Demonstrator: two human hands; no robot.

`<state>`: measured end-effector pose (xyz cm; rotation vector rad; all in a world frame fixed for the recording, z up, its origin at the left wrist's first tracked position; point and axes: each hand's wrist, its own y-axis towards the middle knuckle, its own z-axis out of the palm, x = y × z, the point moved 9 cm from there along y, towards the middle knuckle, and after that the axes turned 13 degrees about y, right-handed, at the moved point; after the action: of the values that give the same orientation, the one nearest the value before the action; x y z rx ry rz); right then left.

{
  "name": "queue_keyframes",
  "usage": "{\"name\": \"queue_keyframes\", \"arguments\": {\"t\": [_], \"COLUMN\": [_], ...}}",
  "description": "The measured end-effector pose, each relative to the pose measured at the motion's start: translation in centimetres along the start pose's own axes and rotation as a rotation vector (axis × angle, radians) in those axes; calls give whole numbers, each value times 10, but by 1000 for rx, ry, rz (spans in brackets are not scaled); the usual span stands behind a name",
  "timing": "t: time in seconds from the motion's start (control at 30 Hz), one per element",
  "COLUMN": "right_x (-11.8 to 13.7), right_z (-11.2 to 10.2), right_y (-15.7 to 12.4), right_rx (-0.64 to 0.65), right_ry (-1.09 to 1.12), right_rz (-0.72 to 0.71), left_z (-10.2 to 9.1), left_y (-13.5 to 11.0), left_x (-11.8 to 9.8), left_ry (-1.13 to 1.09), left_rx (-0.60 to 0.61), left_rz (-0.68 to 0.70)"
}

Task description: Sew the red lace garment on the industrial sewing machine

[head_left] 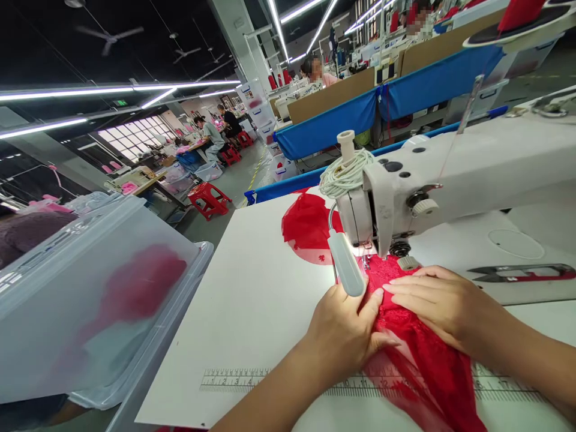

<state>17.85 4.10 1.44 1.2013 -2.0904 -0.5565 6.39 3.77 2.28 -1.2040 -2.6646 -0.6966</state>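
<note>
Red lace fabric (443, 366) runs under the presser foot of a white sewing machine (486, 162) and drapes down toward me. My left hand (344, 327) rests on the fabric's left edge just before the needle, thumb apart from the fingers; some fingertips are hidden behind a grey paddle-shaped piece (346, 264). Lying flat on the lace to the right, my right hand (438, 303) has its fingers stretched out toward the left hand. Behind the needle area, more sheer red fabric (308, 225) spreads over the white table (234, 306).
Thread snips (524, 273) lie on the machine bed at right. A printed ruler scale (238, 379) crosses the tabletop. Left of the table stands a translucent plastic bin (90, 300) with red material inside. Beyond are a red stool (209, 199), blue cloth troughs (328, 129) and people at other machines.
</note>
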Motion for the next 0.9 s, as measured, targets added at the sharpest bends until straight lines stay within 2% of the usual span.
{"name": "queue_keyframes", "arguments": {"t": [0.9], "right_x": [-9], "right_z": [-1], "right_y": [4], "right_rx": [13], "right_ry": [-112], "right_rz": [14], "left_z": [13], "left_y": [-4], "left_x": [8], "left_ry": [70], "left_rx": [17], "left_rz": [-73]}}
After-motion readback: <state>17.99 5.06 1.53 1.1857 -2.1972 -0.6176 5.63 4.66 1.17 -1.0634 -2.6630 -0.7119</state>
